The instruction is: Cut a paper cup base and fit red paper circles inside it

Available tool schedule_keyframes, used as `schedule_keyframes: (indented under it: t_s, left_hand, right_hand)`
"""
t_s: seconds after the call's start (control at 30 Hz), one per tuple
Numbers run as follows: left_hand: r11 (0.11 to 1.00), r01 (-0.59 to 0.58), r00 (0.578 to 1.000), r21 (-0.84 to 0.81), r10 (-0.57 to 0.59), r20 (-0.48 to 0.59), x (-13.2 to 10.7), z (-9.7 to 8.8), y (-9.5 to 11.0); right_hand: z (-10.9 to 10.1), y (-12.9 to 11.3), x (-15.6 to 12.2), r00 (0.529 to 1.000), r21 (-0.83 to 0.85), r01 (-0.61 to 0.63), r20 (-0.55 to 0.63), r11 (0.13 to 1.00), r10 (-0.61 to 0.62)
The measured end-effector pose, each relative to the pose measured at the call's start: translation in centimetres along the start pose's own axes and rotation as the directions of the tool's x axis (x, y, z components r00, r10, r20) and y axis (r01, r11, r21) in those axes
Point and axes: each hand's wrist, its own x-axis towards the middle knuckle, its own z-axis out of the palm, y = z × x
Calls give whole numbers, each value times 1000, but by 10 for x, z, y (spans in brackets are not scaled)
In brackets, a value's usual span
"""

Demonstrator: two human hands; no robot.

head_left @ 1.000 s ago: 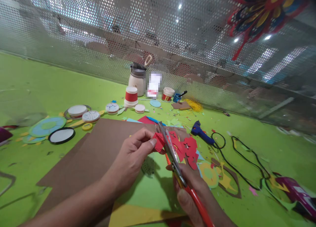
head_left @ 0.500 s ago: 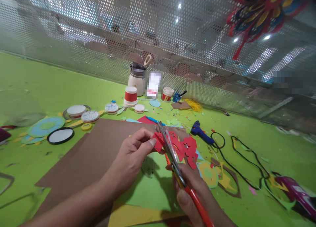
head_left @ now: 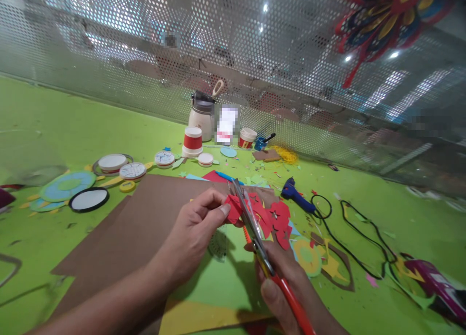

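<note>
Your scissors (head_left: 260, 247), likely stiff and best held by the red handle (head_left: 292, 297), sit in the curled fingers of your right hand (head_left: 287, 267), long axis slanting forward-left to the tips. Beyond your left hand (head_left: 198, 223), its fingertips pinched on the left edge, the red paper (head_left: 233, 209), probably light and easily creased, reaches rightward to the blades (head_left: 249, 214).

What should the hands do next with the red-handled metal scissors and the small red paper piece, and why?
I'd suggest the right hand make one short, careful snip with the scissors while the left hand steadies the paper piece. That hand pinches it right beside the metal blades, so small cuts seem wisest.
</note>
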Motion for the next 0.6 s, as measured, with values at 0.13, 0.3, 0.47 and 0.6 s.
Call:
schedule_keyframes:
  t_s: [0.13,0.3,0.47,0.6]
  left_hand:
    - [1000,0,1000,-3,0,-3,1,0,-1]
    - [1000,1,1000,-24,-1,10,1,-1,-4]
    - [1000,2,1000,-19,-2,-6,0,0,-3]
    - [1000,-7,1000,3,7,-7,0,0,-3]
  right_hand:
    - [0,3,0,1000,-8,-12,-1,1000,12]
    - [0,3,-1,1000,2,-16,-11,1000,16]
    - [1,-1,-2,1000,-4,-18,-3,1000,18]
    - [7,-1,-3,999,3,-39,-29,999,39]
